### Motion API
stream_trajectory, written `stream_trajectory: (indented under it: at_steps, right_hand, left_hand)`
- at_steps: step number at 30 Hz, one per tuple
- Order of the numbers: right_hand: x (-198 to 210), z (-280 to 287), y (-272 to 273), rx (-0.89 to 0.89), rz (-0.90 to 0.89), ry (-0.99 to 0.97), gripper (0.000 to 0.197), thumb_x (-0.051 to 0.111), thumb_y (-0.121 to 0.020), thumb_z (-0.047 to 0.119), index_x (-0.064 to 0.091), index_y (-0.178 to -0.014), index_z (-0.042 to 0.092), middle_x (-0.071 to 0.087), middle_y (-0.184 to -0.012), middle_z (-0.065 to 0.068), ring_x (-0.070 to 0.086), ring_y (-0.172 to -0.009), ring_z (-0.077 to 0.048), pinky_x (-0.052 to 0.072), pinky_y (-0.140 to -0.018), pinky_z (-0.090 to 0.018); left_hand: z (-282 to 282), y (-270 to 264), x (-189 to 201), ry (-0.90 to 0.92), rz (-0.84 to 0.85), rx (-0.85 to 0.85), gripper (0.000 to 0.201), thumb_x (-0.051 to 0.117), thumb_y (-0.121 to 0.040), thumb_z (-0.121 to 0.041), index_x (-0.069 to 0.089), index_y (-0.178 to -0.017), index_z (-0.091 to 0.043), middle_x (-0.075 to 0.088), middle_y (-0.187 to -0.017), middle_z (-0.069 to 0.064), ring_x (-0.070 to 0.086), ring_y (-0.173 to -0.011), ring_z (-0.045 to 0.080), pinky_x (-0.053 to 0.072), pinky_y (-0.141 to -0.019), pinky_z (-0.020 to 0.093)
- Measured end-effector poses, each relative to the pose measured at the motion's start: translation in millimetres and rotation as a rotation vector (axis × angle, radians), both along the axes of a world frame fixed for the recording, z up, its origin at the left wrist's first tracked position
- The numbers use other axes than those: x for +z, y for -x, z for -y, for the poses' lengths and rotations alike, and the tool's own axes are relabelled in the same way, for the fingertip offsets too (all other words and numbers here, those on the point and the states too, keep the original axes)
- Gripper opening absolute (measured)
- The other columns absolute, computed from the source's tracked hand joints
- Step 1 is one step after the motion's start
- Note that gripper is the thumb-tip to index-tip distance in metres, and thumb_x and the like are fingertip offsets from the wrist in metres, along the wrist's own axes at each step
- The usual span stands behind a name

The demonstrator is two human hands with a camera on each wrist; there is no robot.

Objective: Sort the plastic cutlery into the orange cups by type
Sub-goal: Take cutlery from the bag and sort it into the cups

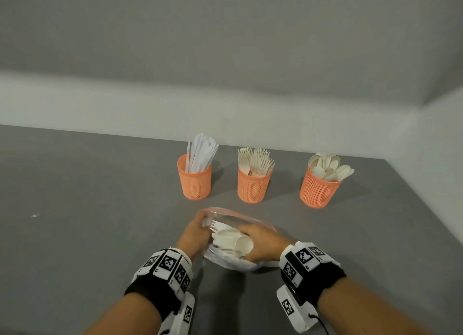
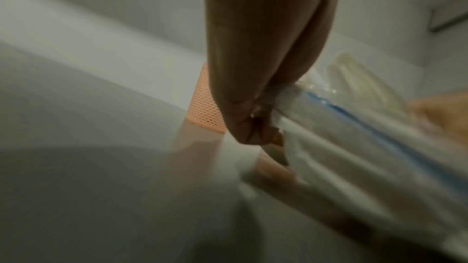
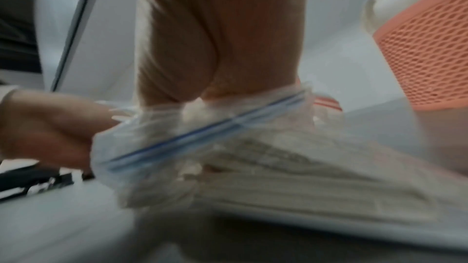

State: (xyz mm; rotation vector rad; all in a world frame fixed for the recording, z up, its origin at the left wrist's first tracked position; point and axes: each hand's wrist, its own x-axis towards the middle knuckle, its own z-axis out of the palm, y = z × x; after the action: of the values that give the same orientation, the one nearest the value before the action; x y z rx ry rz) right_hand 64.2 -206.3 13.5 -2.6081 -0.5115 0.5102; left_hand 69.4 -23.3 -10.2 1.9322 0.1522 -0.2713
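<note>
Clear plastic of the zip bag (image 1: pixel 246 220) blurred the cutlery (image 1: pixel 231 237) inside; both wrist views were smeared. It lay on the grey table (image 1: pixel 87 196) before a pale wall, near three orange cups (image 1: pixel 253 186). Left hand (image 1: pixel 194 234) pinched the bag's edge; right hand (image 1: pixel 263 242) gripped bag and cutlery.

No readable text is visible anywhere; the wrist bands (image 1: pixel 166 267) carry only black-and-white square marker patterns.

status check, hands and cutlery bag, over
Left hand pinches bag rim. Right hand inside bag, gripping cutlery. Three orange cups already loaded, path clear.
</note>
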Motion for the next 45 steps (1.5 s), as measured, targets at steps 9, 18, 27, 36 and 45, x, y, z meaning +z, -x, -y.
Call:
stream_trajectory:
  at_steps: [9, 18, 27, 36, 45]
  right_hand:
    - [3.1, 15.7, -11.9, -0.285, -0.038, -0.285, 0.017, 0.07, -0.075, 0.009, 0.058, -0.085, 0.012, 0.06, -0.082, -0.005, 0.057, -0.08, -0.018, 0.04, -0.062, -0.02]
    - [-17.5, 8.6, -17.0, -0.11, 0.169, 0.155, 0.055, 0.069, -0.078, 0.02, 0.051, -0.129, 0.012, 0.049, -0.137, -0.008, 0.041, -0.13, -0.024, 0.032, -0.106, -0.031]
    - [-15.4, 9.9, -19.8, -0.225, -0.008, 0.077, 0.043, 0.069, -0.077, 0.019, 0.06, -0.119, 0.015, 0.065, -0.117, -0.005, 0.061, -0.107, -0.026, 0.042, -0.077, -0.026]
    - [-5.5, 18.5, -13.3, -0.303, -0.095, -0.148, 0.043, 0.069, -0.078, 0.009, 0.057, -0.119, 0.007, 0.064, -0.115, -0.012, 0.058, -0.097, -0.022, 0.038, -0.076, -0.024]
    - [-2.2, 21.1, -8.3, -0.354, -0.076, -0.214, 0.034, 0.067, -0.081, 0.013, 0.061, -0.112, 0.001, 0.066, -0.107, -0.014, 0.06, -0.096, -0.025, 0.037, -0.071, -0.022]
  left_hand:
    - [0.3, -0.2, 17.7, 0.556, -0.327, 0.131, 0.022, 0.047, -0.084, -0.005, 0.065, -0.097, -0.002, 0.065, -0.063, 0.008, 0.058, -0.041, 0.013, 0.046, -0.041, 0.019]
    - [6.2, -2.5, -3.6, 0.148, -0.264, -0.087, 0.078, 0.043, -0.069, 0.016, 0.037, -0.124, -0.039, 0.051, -0.087, 0.011, 0.049, -0.067, 0.019, 0.042, -0.053, 0.028]
    - [13.1, -2.1, -3.3, 0.233, -0.201, 0.069, 0.036, 0.062, -0.082, -0.003, 0.054, -0.113, -0.02, 0.06, -0.08, 0.01, 0.051, -0.047, 0.012, 0.038, -0.035, 0.017]
    - [16.9, -9.8, -11.5, 0.068, -0.037, 0.127, 0.027, 0.056, -0.086, -0.013, 0.052, -0.111, -0.022, 0.066, -0.103, 0.015, 0.065, -0.083, 0.03, 0.057, -0.077, 0.045]
    - [13.1, -15.4, 10.2, 0.462, -0.148, 0.06, 0.048, 0.058, -0.081, 0.008, 0.048, -0.124, -0.011, 0.059, -0.106, 0.019, 0.06, -0.065, 0.022, 0.052, -0.049, 0.024]
